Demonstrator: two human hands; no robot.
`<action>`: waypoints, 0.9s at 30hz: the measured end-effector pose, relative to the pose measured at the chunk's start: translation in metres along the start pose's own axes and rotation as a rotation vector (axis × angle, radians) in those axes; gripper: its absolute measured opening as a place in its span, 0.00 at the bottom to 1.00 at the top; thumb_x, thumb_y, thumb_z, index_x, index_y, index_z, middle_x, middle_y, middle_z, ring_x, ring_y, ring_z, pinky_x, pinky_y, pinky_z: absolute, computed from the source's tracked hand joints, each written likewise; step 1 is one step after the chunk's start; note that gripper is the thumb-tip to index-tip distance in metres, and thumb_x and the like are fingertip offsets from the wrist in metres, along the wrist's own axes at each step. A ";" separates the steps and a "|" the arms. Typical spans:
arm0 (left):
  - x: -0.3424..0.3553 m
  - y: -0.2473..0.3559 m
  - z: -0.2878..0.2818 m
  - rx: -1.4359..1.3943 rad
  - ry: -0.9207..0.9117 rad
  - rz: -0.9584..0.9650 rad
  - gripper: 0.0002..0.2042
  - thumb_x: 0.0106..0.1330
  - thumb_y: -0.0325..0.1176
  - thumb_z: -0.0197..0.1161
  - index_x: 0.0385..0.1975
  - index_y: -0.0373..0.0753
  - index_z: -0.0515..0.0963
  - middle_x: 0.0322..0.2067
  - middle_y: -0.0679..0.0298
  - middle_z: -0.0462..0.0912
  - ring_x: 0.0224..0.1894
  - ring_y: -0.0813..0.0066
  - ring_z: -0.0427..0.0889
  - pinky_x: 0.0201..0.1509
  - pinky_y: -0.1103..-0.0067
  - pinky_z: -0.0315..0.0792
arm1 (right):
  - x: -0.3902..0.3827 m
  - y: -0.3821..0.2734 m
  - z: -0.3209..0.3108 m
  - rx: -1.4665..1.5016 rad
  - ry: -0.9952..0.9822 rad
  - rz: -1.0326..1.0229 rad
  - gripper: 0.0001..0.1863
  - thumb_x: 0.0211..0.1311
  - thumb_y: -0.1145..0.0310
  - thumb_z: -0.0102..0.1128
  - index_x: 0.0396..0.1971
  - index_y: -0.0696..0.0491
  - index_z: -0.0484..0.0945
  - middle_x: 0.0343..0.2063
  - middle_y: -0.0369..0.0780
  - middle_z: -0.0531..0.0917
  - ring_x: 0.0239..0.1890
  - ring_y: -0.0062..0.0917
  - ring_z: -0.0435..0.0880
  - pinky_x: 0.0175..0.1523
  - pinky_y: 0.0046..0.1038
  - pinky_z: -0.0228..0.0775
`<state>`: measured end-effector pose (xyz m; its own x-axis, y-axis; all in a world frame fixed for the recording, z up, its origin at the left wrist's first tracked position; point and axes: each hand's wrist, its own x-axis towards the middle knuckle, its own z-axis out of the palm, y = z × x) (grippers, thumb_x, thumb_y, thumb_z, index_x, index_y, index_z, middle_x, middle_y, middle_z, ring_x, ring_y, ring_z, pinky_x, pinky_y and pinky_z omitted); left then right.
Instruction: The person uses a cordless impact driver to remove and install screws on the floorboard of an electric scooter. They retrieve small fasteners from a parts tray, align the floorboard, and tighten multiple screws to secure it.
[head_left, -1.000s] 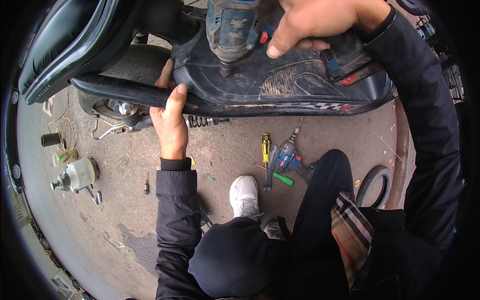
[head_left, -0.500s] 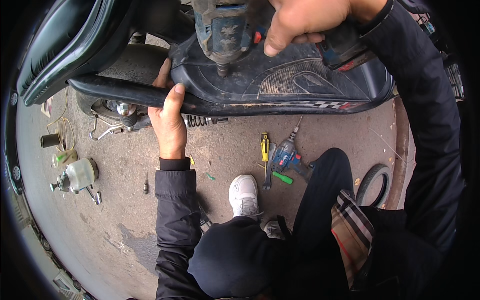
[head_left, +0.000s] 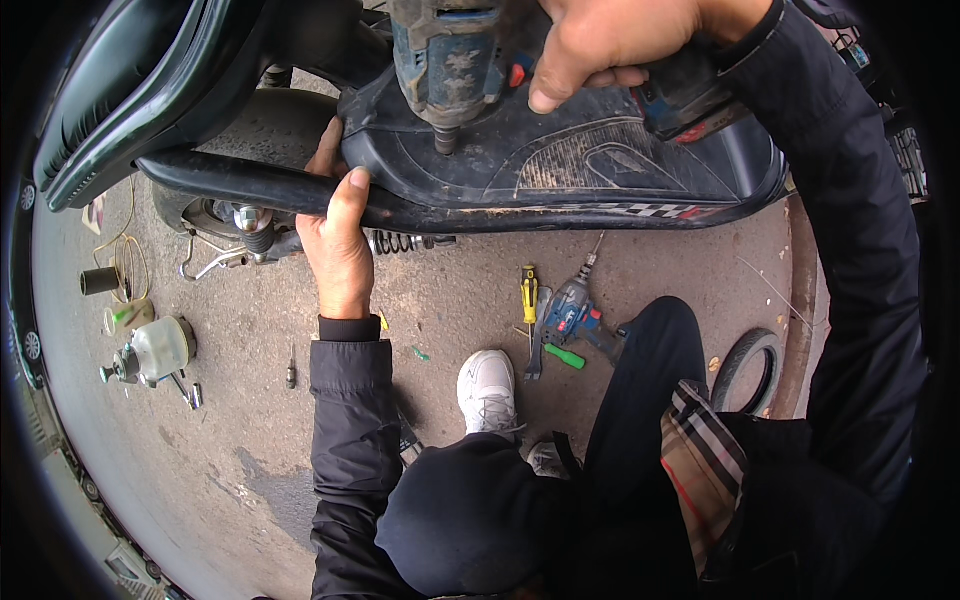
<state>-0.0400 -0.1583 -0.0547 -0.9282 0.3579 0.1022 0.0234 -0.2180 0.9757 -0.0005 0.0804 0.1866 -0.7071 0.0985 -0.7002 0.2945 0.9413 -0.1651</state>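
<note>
A worn blue and black cordless impact driver [head_left: 450, 75] stands nose down on the black scooter footboard [head_left: 590, 160]. Its socket end touches the board near the rear inner corner; the fastener under it is hidden. My right hand [head_left: 615, 40] is closed round the driver's handle, thumb toward the red switch. With thumb on top and fingers behind, my left hand [head_left: 338, 240] grips the black side trim [head_left: 235, 185] where it meets the footboard. The scooter seat [head_left: 125, 100] rises at the upper left, and a spring [head_left: 395, 242] shows below the trim.
On the pavement lie a second power driver [head_left: 575, 310], a yellow screwdriver [head_left: 530, 290], a green-handled tool [head_left: 565, 356] and a pry bar [head_left: 537, 345]. A translucent fluid bottle [head_left: 163, 350] stands left, near a small screwdriver [head_left: 291, 370]. A loose tyre [head_left: 748, 370] lies right, by the kerb.
The impact driver's body has shifted very slightly to the right at its top. Both hands keep their hold, and the tools on the ground are unmoved.
</note>
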 end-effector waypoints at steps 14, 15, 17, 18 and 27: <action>0.000 -0.002 -0.001 -0.002 0.000 -0.011 0.37 0.65 0.45 0.72 0.71 0.31 0.73 0.56 0.59 0.80 0.57 0.71 0.77 0.70 0.73 0.67 | -0.002 0.000 0.000 -0.067 0.013 0.018 0.23 0.63 0.50 0.70 0.25 0.58 0.86 0.23 0.38 0.84 0.27 0.27 0.82 0.36 0.31 0.72; 0.000 -0.002 -0.001 -0.003 0.001 -0.004 0.37 0.65 0.45 0.72 0.71 0.31 0.73 0.56 0.59 0.80 0.57 0.71 0.77 0.69 0.73 0.67 | -0.002 0.000 0.000 -0.069 0.014 0.020 0.23 0.63 0.50 0.70 0.25 0.58 0.86 0.23 0.38 0.84 0.27 0.27 0.82 0.36 0.31 0.72; 0.000 -0.002 0.000 -0.008 0.006 0.005 0.36 0.65 0.45 0.72 0.71 0.31 0.73 0.56 0.59 0.80 0.57 0.71 0.77 0.69 0.74 0.67 | -0.002 -0.001 0.000 -0.075 0.011 0.025 0.23 0.62 0.50 0.70 0.24 0.57 0.86 0.22 0.38 0.84 0.27 0.27 0.82 0.36 0.31 0.72; 0.000 -0.002 0.000 -0.012 0.009 0.006 0.36 0.65 0.45 0.72 0.71 0.31 0.73 0.56 0.59 0.80 0.57 0.71 0.77 0.69 0.74 0.67 | -0.002 -0.002 0.000 -0.078 0.009 0.028 0.23 0.62 0.50 0.70 0.24 0.57 0.85 0.22 0.38 0.84 0.26 0.27 0.82 0.36 0.31 0.72; 0.001 -0.003 0.000 -0.026 0.006 0.011 0.36 0.65 0.44 0.72 0.71 0.32 0.73 0.48 0.66 0.77 0.51 0.76 0.74 0.64 0.78 0.67 | -0.019 0.016 0.017 -0.060 0.271 -0.245 0.22 0.61 0.52 0.73 0.39 0.59 0.88 0.28 0.37 0.87 0.32 0.27 0.85 0.41 0.30 0.76</action>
<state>-0.0412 -0.1572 -0.0578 -0.9303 0.3495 0.1115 0.0241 -0.2450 0.9692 0.0283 0.0881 0.1851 -0.8988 -0.0583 -0.4344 0.0625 0.9640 -0.2586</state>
